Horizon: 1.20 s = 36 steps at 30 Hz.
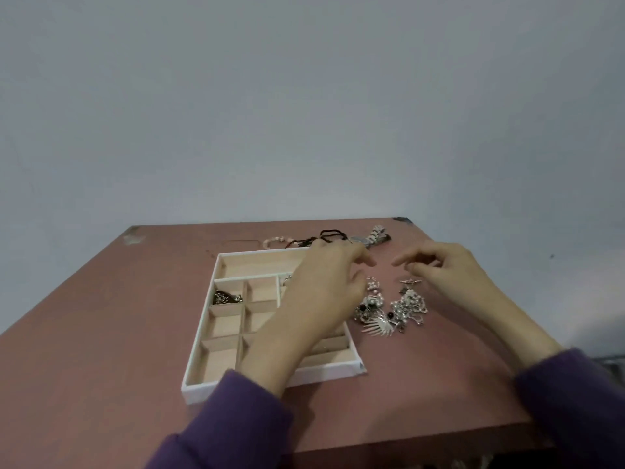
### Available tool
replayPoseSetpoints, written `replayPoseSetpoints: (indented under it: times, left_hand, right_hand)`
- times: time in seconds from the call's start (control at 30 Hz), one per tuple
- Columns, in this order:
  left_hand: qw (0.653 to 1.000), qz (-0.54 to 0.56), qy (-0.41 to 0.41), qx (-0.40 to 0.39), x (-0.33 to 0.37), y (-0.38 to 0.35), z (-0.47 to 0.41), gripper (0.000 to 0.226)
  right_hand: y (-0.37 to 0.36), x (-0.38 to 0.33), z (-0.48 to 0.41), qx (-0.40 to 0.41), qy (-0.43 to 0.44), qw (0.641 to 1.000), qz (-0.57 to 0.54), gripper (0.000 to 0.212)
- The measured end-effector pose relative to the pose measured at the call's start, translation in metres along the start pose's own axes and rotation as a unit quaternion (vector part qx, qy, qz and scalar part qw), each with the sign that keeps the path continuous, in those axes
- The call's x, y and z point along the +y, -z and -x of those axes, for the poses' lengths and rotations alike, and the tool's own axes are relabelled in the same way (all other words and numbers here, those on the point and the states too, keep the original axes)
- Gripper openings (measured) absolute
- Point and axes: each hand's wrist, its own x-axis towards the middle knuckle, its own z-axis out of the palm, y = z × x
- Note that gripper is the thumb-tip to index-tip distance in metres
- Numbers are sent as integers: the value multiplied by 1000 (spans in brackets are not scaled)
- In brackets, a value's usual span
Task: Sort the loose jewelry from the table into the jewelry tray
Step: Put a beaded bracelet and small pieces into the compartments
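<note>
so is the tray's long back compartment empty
Empty where visible: the long back compartment shows bare lining; the left hand hides its right end.

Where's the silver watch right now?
In the head view, the silver watch lies near the far edge of the table, right of centre. It is just right of the black cord and beyond the far right corner of the jewelry tray.

**Open room left of the tray, crowded right and beyond**

Left of the tray (202, 336) the surface (101, 333) offers a wide approach. The left hand (324, 286) and forearm hang over the tray's right compartments. Just right of the tray sits a jewelry pile (392, 309), with the right hand (446, 269) above it. Beyond the tray's far rim lie a bracelet (277, 242), cord (326, 235) and watch (375, 236).
</note>
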Motion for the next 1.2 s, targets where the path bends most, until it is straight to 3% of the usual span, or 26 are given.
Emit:
replayPoseSetpoints:
  times: [0.27, 0.57, 0.83, 0.97, 1.1, 1.2]
  left_hand:
    - [999, -32, -17, -4, 1, -30, -14, 26]
    - [999, 1, -17, 42, -3, -28, -14, 27]
    - [999, -6, -22, 48, -2, -28, -13, 26]
    - [999, -5, -19, 42, -2, -29, -13, 27]
    - [999, -3, -17, 39, -2, -29, -12, 27]
    - [999, -3, -15, 38, -2, -29, -12, 26]
  right_hand:
    - [9, 22, -9, 69, 1, 992, 103, 29]
    - [13, 16, -3, -115, 42, 977, 174, 31]
    - [9, 20, -5, -101, 51, 972, 208, 10]
    - [11, 18, -4, -83, 43, 983, 157, 15]
    - [10, 23, -5, -108, 53, 968, 222, 22]
    - [10, 23, -5, -109, 44, 972, 206, 20]
